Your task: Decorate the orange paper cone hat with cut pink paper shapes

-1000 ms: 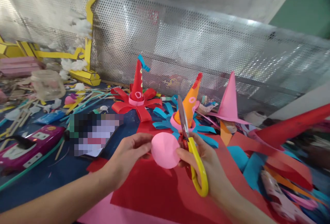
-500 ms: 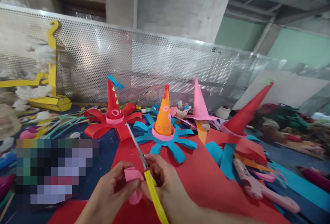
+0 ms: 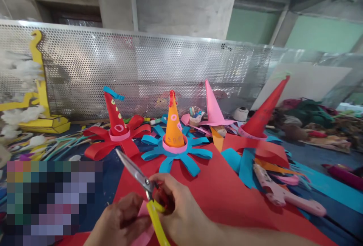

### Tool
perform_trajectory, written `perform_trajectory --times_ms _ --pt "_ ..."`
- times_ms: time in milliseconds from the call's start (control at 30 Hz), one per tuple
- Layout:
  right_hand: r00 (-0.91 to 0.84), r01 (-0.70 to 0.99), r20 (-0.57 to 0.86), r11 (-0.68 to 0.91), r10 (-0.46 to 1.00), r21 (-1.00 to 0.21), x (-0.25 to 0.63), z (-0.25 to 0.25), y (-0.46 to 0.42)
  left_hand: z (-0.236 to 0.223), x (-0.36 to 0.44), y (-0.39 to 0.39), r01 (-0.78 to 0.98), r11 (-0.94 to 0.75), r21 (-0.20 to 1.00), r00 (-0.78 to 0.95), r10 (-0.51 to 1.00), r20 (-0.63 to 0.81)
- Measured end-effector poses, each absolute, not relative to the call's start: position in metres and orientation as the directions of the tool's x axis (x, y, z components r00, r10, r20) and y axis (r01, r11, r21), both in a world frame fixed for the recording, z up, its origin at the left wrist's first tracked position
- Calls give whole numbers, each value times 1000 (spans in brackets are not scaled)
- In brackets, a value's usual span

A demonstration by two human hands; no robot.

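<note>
Yellow-handled scissors (image 3: 148, 186) in right hand (image 3: 184, 214)

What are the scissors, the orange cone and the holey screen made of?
Scissors: shiny grey blades, likely metal; smooth yellow handle, probably plastic. Orange cone: matte, sheet-like, perhaps paper or card. Holey screen: silvery glints, regular perforations, probably sheet metal.

Right grip (image 3: 181, 211) holds scissors (image 3: 147, 182); left grip (image 3: 120, 217) — pink paper (image 3: 146, 235).

Glare flecks the perforated panel (image 3: 181, 64) (outer edges stretched and soft).
</note>
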State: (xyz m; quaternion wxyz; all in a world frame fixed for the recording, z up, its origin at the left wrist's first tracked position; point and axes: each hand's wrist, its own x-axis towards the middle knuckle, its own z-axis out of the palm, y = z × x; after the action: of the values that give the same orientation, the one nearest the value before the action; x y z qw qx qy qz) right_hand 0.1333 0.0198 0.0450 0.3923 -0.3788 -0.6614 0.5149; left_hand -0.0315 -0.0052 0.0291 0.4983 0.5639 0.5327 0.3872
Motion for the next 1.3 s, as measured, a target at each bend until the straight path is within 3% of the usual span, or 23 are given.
perform_trajectory --times_ms 133,233,300,400,500,633,733,800,900,967,1033,1300 --pt "-395 92 109 157 912 -983 140 53 23 40 -38 1 171 62 983 137 987 -86" --pt "-402 304 94 230 911 -925 155 58 25 52 -50 5 146 79 986 -120 991 -62" --pt "-411 493 62 280 909 -824 167 59 24 60 -58 8 81 66 994 -275 961 -41" --pt "-532 664 34 442 846 -603 181 54 21 68 -57 9 28 50 998 -306 951 -39" --pt "-680 652 70 645 730 -399 184 43 17 69 -41 11 48 82 996 -216 974 -70" --pt "-707 675 75 703 703 -226 182 37 15 67 -22 16 -61 110 992 -128 985 -117" --pt "-738 637 38 714 674 -292 185 48 17 64 -15 21 -126 136 983 -101 984 -149" --pt "-704 624 94 677 704 -391 190 60 21 64 -11 23 -169 131 977 -87 985 -147" --pt "-467 610 251 515 848 -603 194 77 32 64 2 26 -269 118 956 -42 990 -135" --pt "-362 491 253 415 897 -766 194 82 41 65 14 29 -344 111 932 -7 993 -121" --pt "-367 376 213 354 905 -856 192 84 49 65 26 32 -393 96 914 8 995 -101" --pt "-316 309 216 315 924 -897 203 81 75 62 42 53 -322 107 941 32 994 -102"
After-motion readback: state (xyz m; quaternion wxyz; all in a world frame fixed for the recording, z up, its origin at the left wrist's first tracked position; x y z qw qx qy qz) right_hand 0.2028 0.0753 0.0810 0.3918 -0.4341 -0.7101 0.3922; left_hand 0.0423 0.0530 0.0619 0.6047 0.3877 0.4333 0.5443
